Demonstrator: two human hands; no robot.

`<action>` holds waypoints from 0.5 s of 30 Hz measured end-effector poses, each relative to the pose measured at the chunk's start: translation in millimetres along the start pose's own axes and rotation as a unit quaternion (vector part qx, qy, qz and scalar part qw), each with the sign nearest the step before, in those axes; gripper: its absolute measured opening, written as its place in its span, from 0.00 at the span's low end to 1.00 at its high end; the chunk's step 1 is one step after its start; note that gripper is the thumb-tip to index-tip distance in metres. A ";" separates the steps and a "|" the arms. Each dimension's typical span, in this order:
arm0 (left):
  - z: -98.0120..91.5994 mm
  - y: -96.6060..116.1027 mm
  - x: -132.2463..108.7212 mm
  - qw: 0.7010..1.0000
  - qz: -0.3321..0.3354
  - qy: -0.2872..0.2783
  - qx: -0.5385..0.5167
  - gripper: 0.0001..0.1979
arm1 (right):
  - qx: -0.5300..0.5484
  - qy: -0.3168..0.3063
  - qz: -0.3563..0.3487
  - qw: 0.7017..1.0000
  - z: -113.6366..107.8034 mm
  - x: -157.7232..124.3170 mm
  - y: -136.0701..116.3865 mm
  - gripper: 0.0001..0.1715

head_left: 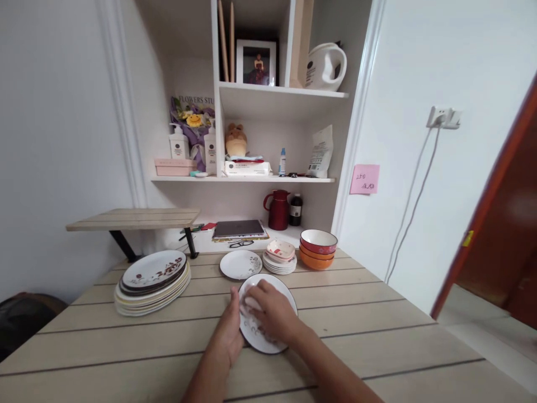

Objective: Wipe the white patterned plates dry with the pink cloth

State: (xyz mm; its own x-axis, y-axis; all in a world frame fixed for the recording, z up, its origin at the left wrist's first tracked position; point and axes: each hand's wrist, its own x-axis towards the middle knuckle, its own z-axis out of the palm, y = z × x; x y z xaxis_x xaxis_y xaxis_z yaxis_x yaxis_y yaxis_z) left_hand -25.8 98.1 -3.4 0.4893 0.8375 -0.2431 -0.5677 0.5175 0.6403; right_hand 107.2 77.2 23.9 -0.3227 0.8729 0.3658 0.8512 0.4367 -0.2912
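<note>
A white plate (260,339) with a dark rim and a small floral pattern lies on the wooden table (126,336), just in front of me. My left hand (230,331) grips the plate's left rim, fingers curled round the edge. My right hand (272,314) rests on top of the plate, fingers pressed down on a small white cloth or tissue (251,303) against the plate's face. Most of the plate's middle is hidden under that hand.
A stack of large patterned plates (153,281) sits at the left. Behind my hands are a small white plate (240,264), a stack of small dishes (280,257) and stacked orange-red bowls (318,249). A low wooden riser (134,219), a laptop (239,228) and a red jug (278,210) stand further back.
</note>
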 end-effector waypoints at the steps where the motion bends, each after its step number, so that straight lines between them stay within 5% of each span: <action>1: 0.6 -0.8 0.5 1.000 -0.001 -0.001 -0.007 0.37 | -0.018 0.035 0.020 0.999 3.5 5.9 3.4 0.13; 7: -0.6 -3.2 4.0 0.999 -0.025 -0.024 -0.018 0.36 | -0.115 0.071 0.119 0.984 -5.4 10.4 46.5 0.15; 11: -4.0 -0.4 4.7 0.999 -0.046 -0.015 -0.014 0.37 | -0.129 -0.011 0.129 0.983 -24.0 1.9 48.7 0.15; 15: -5.8 1.5 3.7 0.998 -0.055 -0.017 -0.018 0.37 | -0.072 -0.152 0.067 0.983 -36.7 -12.0 28.3 0.13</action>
State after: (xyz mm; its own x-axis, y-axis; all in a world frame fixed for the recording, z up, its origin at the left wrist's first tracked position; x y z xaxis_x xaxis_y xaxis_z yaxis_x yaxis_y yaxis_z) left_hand -28.7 102.9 -7.6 0.5724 0.7689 -0.2848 -0.5328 0.6128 0.5836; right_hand 150.3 71.2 43.6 -0.2934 0.9550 0.0440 0.9374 0.2965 -0.1829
